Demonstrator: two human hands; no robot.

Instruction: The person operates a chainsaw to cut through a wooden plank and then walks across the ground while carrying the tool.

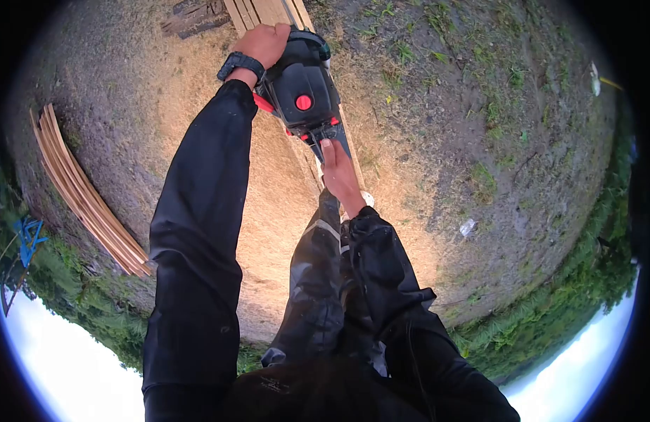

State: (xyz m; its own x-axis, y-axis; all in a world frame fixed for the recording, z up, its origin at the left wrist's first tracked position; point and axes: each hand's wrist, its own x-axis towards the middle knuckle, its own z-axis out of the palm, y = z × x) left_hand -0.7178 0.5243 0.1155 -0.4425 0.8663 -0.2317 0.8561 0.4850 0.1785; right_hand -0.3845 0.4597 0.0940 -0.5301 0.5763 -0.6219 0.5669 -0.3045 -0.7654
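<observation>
A black chainsaw [297,81] with a round red cap on top lies over pale planks [260,11]. With a dark watch at the wrist, my left hand [266,43] is wrapped round its front handle. My right hand [342,179] grips the rear handle, thumb along the top. The cutting bar is hidden from this view. Below the saw, the planks run back toward my legs, and sawdust [269,239] covers the ground around them.
A bundle of long wooden strips [86,193] lies on the ground at the left. Dark weathered wood [196,19] sits beside the planks' far end. At the right are grass tufts, bare soil and a small clear scrap [468,227].
</observation>
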